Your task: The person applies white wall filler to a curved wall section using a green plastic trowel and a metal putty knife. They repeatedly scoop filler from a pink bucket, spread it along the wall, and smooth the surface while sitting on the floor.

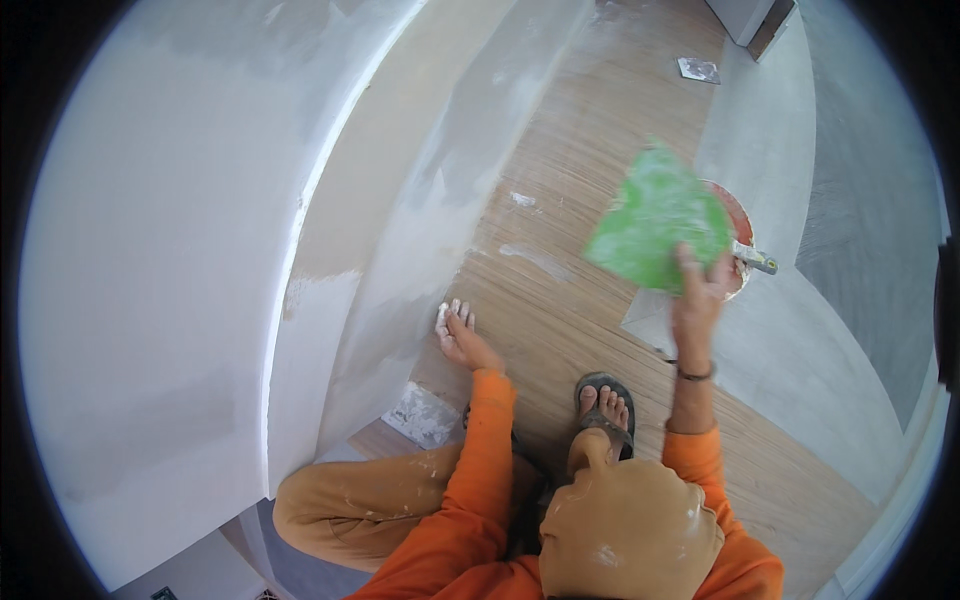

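My right hand [703, 285] grips the near edge of a green flat plastic spreader [655, 220]. The sheet is smeared with white and blurred by motion. It partly covers a reddish bucket [738, 205] on the floor, whose contents are mostly hidden. Across the bucket's rim rests a putty knife [757, 259] with a dark and yellow handle, close to my right hand. At the foot of the wall, my left hand [466, 338] is low with its fingers curled and coated in white. Whether something small is between those fingers is hard to make out.
A pale wall [170, 250] with a ledge rises on the left. White smears mark the wood-look floor [560, 320]. A white-stained plate [422, 413] lies by my left leg, and a smeared piece [699, 70] lies farther off. Grey sheeting [800, 340] covers the right side.
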{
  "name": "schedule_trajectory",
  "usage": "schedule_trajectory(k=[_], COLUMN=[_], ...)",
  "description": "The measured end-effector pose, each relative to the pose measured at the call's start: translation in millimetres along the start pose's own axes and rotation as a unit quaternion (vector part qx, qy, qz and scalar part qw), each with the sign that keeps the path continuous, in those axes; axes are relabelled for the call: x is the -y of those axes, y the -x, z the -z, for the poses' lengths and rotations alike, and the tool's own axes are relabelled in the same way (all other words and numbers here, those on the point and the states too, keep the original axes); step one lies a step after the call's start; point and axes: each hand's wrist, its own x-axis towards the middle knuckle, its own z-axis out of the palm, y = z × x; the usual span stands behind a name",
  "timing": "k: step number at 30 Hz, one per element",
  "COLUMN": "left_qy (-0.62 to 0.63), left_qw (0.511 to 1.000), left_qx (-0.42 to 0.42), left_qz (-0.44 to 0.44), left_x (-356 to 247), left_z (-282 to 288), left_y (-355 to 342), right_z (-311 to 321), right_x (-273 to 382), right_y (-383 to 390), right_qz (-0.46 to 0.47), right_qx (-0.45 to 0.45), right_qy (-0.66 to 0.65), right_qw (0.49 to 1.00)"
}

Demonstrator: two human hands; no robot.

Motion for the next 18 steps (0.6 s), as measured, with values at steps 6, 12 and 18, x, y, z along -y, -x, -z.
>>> schedule_trajectory(k=[6, 12, 18], left_qy=[-0.066, -0.084, -0.066], left_qw=[0.995, 0.989, 0.981], left_qx=[0.069, 0.124, 0.184], left_qz=[0.006, 0.004, -0.022], left_x=[16, 12, -9], left_z=[-15, -15, -29], left_y=[4, 4, 12], right_z=[83, 75, 79], right_x=[28, 4, -4], right_y=[-18, 5, 10], right_qz=[0.187, 0.273, 0.229], right_qx=[0.049, 0.106, 0.102], right_qy=[0.302, 0.371, 0.399], right_qw=[0.933, 0.881, 0.882])
